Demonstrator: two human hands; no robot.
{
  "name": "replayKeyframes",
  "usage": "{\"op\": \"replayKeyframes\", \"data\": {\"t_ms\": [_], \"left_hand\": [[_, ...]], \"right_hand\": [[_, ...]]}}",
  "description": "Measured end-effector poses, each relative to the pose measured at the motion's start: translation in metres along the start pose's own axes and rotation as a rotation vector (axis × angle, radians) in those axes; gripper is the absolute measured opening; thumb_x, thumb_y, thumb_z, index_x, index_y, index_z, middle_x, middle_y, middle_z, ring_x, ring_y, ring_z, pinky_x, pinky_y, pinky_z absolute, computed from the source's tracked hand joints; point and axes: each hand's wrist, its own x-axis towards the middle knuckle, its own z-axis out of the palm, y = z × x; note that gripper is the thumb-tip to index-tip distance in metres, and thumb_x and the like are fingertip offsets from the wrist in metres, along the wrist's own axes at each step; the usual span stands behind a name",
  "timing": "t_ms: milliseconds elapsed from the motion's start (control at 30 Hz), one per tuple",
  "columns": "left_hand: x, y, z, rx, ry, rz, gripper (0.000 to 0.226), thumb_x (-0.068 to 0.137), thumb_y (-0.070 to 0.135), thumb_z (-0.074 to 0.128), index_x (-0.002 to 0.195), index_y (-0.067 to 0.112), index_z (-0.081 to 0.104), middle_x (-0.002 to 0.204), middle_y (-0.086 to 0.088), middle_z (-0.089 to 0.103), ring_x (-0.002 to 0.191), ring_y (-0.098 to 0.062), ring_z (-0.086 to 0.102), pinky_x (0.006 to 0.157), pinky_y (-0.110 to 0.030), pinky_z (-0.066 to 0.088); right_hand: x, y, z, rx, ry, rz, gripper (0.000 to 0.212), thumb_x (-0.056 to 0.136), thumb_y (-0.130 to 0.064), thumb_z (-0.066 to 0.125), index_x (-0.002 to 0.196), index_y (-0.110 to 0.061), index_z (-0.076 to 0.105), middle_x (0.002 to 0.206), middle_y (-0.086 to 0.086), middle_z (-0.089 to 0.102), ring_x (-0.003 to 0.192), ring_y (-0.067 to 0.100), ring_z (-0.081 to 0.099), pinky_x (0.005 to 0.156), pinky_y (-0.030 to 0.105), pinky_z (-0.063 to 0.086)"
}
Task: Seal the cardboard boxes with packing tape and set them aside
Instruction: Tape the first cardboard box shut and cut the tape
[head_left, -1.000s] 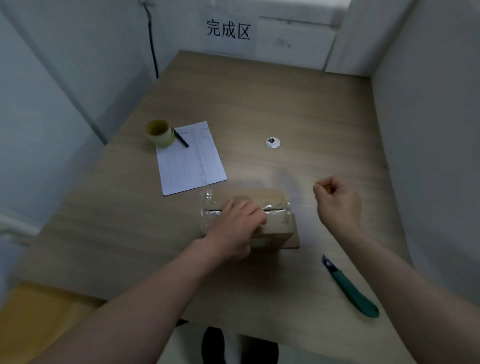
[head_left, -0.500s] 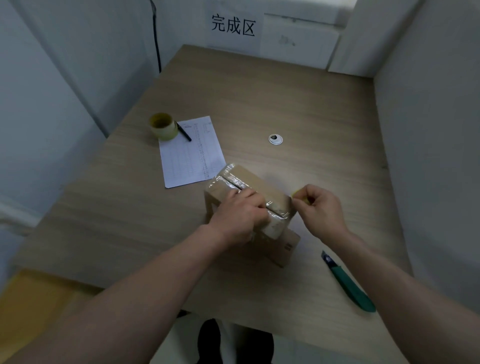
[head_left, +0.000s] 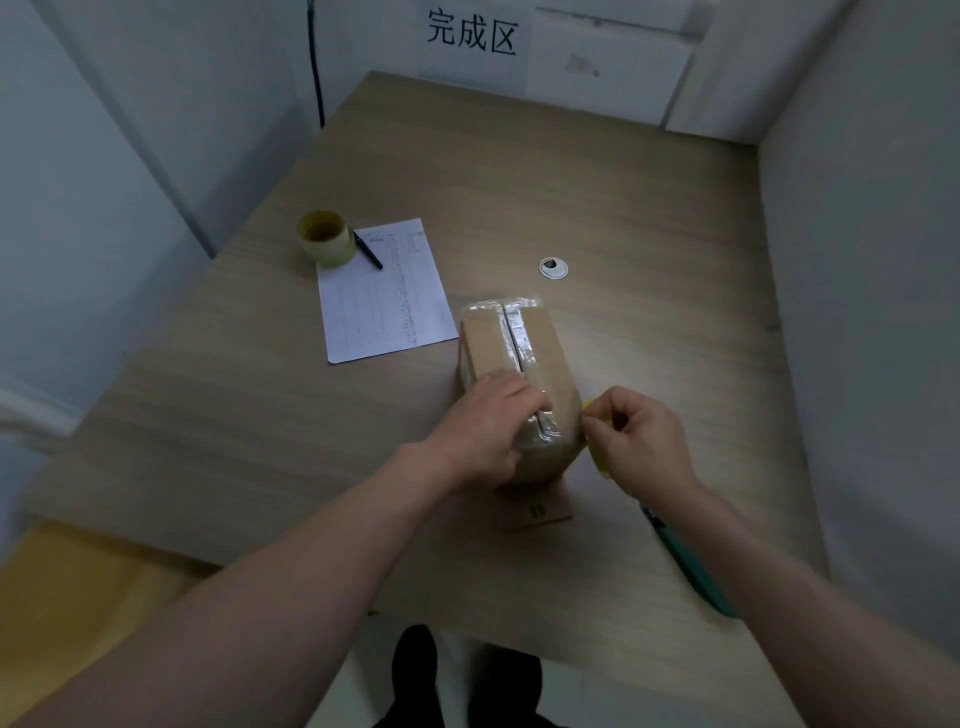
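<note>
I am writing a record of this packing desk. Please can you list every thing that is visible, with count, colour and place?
cardboard box: one, brown, clear tape along its top seam, desk centre
tape strip: one, yellowish, at the box's near right edge
tape roll: one, yellowish, far left of desk
pen: one, black, beside the roll, on the sheet
paper sheet: one, white, left of box
utility knife: one, green, near right edge
cable grommet: one, white, beyond the box
wall sign: one, white, black characters
desk: one, light wood
left hand: on the box
right hand: fingers pinch the strip
</note>
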Motion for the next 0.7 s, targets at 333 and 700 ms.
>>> {"op": "replayKeyframes", "data": {"t_ms": [333, 700], "left_hand": [[-0.003, 0.013, 0.001, -0.232, 0.057, -0.07, 0.048, 0.07, 0.04, 0.079, 0.11, 0.018, 0.064, 0.104, -0.003, 0.059, 0.106, -0.02, 0.048, 0.09, -0.034, 0.043], [0.001, 0.017, 0.012, -0.418, 0.232, -0.071, 0.021, 0.08, 0.032, 0.063, 0.072, 0.012, 0.064, 0.077, -0.004, 0.067, 0.082, -0.022, 0.055, 0.079, -0.034, 0.045]], "right_hand": [[-0.015, -0.004, -0.016, -0.259, -0.074, -0.377, 0.008, 0.087, -0.02, 0.06, 0.084, -0.023, 0.067, 0.077, -0.009, 0.062, 0.075, 0.021, 0.061, 0.062, 0.028, 0.04], [-0.017, -0.025, -0.013, -0.407, -0.178, -0.5, 0.031, 0.089, -0.039, 0.039, 0.09, -0.021, 0.064, 0.083, 0.001, 0.06, 0.077, 0.029, 0.059, 0.059, 0.032, 0.035]]}}
